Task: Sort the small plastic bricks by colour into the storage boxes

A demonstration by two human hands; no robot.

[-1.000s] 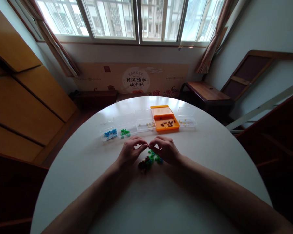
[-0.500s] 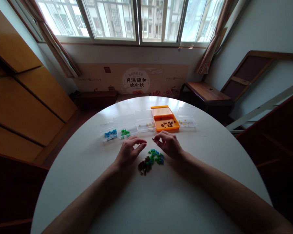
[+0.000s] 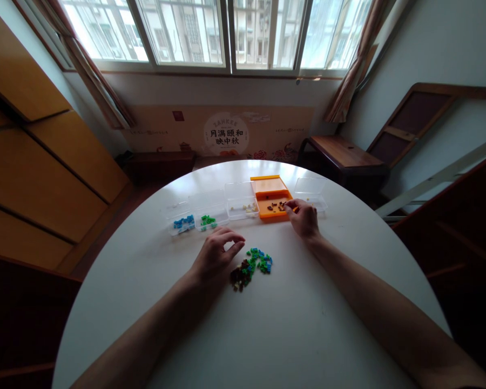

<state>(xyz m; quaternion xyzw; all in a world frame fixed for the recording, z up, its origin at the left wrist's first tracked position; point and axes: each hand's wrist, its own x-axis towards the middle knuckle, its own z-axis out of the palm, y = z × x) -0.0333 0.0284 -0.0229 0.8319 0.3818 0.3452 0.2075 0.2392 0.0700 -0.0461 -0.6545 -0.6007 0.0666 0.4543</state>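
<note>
My right hand (image 3: 304, 218) reaches over the right side of an orange box (image 3: 273, 218), its thumb and fingertips pinched at a small brown brick among several brown bricks (image 3: 272, 207) inside. The fingers partly hide that brick. My left hand (image 3: 218, 249) rests over the table with its fingers curved and a gap between thumb and forefinger, nothing between them. Just right of it lies a loose pile of small toy bricks, with brown bricks (image 3: 238, 276) and a few tan ones at the near left and green and blue bricks (image 3: 261, 260) at the far right.
Clear plastic boxes with raised lids stand along the far part of the round white table (image 3: 291, 329). They hold blue bricks (image 3: 183, 222), green bricks (image 3: 207, 220) and cream bricks (image 3: 250, 207). One more clear box (image 3: 319, 204) is right of the orange one, partly behind my right hand.
My right hand has moved away from the pile, forward and right to the orange box, with the small dark brick it was pinching. My left hand has barely moved.
</note>
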